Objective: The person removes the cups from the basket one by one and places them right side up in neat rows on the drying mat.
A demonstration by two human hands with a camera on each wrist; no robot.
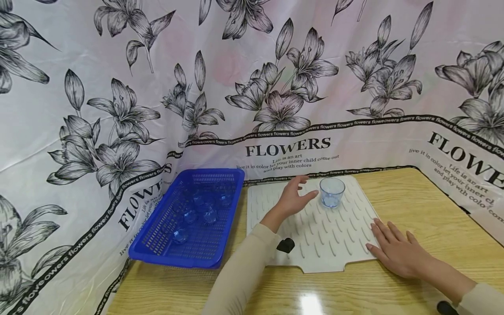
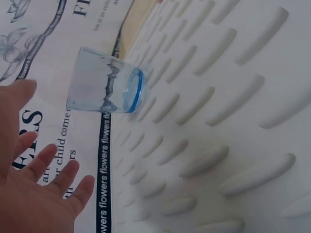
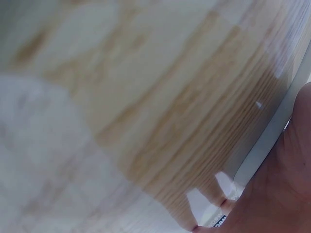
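Observation:
A clear, blue-tinted glass (image 1: 332, 192) stands upright near the back right of a white ridged draining mat (image 1: 315, 236). Just left of the glass is my left hand (image 1: 293, 197), its thumb and fingers spread apart and holding nothing. In the left wrist view a gap shows between the fingers (image 2: 53, 162) and the glass (image 2: 99, 80). My right hand (image 1: 401, 251) lies flat with fingers extended at the mat's right edge, fingertips right at the rim. The right wrist view shows part of that hand (image 3: 277, 189) beside the mat's edge, close over the wood.
A blue plastic basket (image 1: 224, 258) with several clear blue glasses (image 1: 210, 214) inside stands left of the mat. Everything rests on a wooden table (image 1: 433, 210). A flower-printed cloth (image 1: 275, 109) hangs behind and along the sides.

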